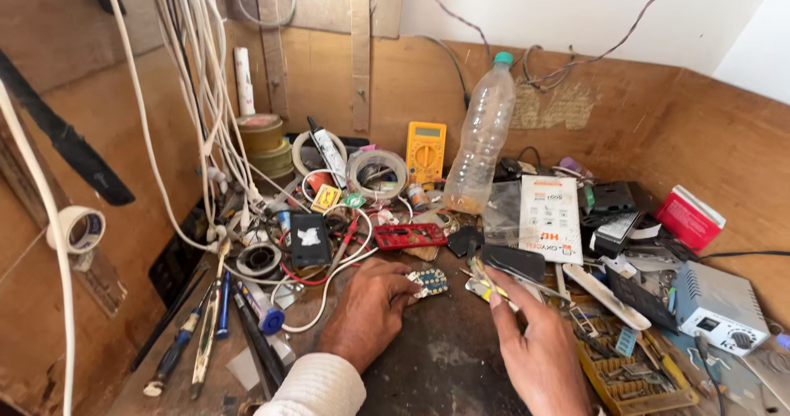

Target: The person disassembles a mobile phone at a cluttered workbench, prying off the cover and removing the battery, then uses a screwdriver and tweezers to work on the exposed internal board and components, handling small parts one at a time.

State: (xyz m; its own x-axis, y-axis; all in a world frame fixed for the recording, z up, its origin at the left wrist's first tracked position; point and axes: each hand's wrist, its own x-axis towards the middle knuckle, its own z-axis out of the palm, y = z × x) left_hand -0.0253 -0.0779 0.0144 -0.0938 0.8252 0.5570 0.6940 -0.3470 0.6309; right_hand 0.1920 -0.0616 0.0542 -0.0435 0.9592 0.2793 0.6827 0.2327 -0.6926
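Observation:
My left hand (368, 311) rests on the dark worktop (444, 358), its fingertips pinching a small blue circuit board (429, 282) with rows of light dots. Just to the right, my right hand (539, 346) grips a pair of thin metal tweezers (481, 278) between thumb and forefinger, their tips pointing up-left close to the board. A white sleeve (317, 387) covers my left forearm. A red circuit board (409, 236) lies just beyond the blue one.
Clutter rings the hands: a clear plastic bottle (481, 140), a yellow multimeter (426, 149), tape rolls (377, 171), white cables (206, 95), screwdrivers (197, 334) at the left, a white packet (550, 217), a red box (690, 217), a grey soldering station (720, 305), a yellow parts tray (629, 375).

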